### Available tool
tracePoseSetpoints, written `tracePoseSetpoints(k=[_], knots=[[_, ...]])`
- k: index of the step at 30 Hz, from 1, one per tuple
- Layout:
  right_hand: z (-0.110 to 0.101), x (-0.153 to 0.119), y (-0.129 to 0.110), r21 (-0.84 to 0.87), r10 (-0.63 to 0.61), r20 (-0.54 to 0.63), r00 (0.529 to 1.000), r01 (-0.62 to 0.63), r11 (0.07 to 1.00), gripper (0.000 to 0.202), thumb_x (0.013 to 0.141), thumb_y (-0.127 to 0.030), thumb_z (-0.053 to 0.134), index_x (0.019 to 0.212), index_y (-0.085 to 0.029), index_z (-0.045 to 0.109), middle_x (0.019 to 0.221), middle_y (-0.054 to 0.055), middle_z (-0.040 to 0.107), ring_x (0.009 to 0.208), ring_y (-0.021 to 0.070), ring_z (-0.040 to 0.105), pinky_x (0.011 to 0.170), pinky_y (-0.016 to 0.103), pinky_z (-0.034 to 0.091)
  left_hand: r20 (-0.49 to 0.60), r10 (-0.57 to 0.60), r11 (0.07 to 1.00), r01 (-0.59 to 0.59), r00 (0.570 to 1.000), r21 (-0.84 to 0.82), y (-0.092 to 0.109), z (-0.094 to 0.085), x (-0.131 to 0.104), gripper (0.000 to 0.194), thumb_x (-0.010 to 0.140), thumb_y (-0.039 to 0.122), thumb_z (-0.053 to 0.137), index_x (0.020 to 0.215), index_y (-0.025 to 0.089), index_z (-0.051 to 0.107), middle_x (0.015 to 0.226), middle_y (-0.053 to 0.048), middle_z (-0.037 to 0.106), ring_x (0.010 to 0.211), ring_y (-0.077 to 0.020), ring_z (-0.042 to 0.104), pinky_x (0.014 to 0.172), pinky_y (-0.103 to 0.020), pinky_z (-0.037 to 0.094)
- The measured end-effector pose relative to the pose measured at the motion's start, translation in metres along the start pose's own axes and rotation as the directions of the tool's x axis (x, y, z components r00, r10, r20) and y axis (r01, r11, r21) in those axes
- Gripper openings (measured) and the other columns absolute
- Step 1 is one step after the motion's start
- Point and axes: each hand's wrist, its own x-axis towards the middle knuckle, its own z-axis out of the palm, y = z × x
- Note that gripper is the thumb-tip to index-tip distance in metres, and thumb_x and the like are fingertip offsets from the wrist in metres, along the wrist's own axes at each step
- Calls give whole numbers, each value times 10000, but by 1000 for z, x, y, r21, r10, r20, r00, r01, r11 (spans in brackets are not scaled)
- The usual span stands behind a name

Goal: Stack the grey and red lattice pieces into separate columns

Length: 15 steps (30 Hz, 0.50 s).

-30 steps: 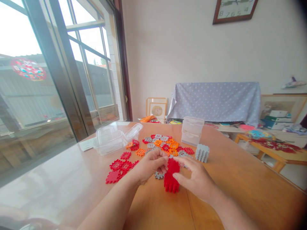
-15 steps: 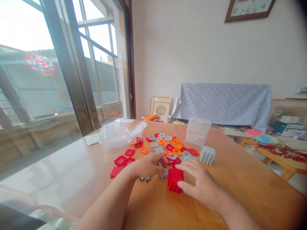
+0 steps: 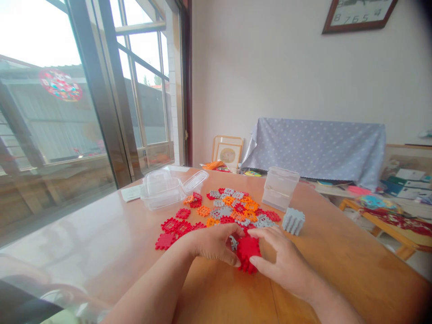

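Note:
A stack of red notched plastic tiles (image 3: 249,247) stands on the table between my two hands. My left hand (image 3: 219,243) curves round its left side, the thumb at the near left edge and the fingertips at the far end. On the right side, my right hand (image 3: 278,252) has its thumb and fingers against the stack. A grey notched tile (image 3: 233,243) shows partly behind my left fingers. Loose red tiles (image 3: 184,227) lie left of my hands, and orange tiles (image 3: 251,205) are mixed with grey and red ones beyond them.
A neat stack of grey tiles (image 3: 293,221) stands to the right. Behind it is a clear plastic box (image 3: 281,189). An open clear container (image 3: 162,193) with its lid sits at the far left of the wooden table (image 3: 324,270). A window (image 3: 145,90) rises beyond the left edge.
My left hand has come to the right and nearer, from over the grey tiles to the left side of the red stack. My right hand has stayed at the stack.

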Motion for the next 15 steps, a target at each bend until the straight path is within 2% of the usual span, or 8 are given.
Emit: tracePoseSetpoints(k=[3, 10, 15], knots=[[0, -1, 2, -1, 19, -16, 1000, -19, 1000, 446, 764, -252, 697, 1202, -272, 614, 1142, 56, 663, 1087, 266, 586, 964, 429, 474, 4, 5, 1000, -5, 1000, -4, -1, 0, 0, 624, 604, 341, 854, 1173, 270, 609, 951, -12, 655, 820, -183, 607, 646, -247, 425], [1, -2, 5, -4, 55, 30, 998, -54, 999, 484, 742, -305, 733, 1207, -291, 597, 1193, 47, 638, 1116, 268, 568, 981, 430, 462, -3, 8, 1000, -8, 1000, -7, -4, 0, 1, 646, 593, 354, 862, 1178, 262, 605, 932, -6, 657, 785, -172, 604, 637, -244, 411], [1, -3, 3, 15, 79, 46, 996, -79, 997, 487, 742, -274, 716, 1213, -275, 594, 1179, 54, 640, 1097, 261, 578, 977, 425, 464, 1, 3, 1000, -3, 1000, 5, -2, 0, 1, 640, 598, 354, 858, 1176, 253, 602, 902, 1, 655, 762, -166, 599, 621, -239, 396]])
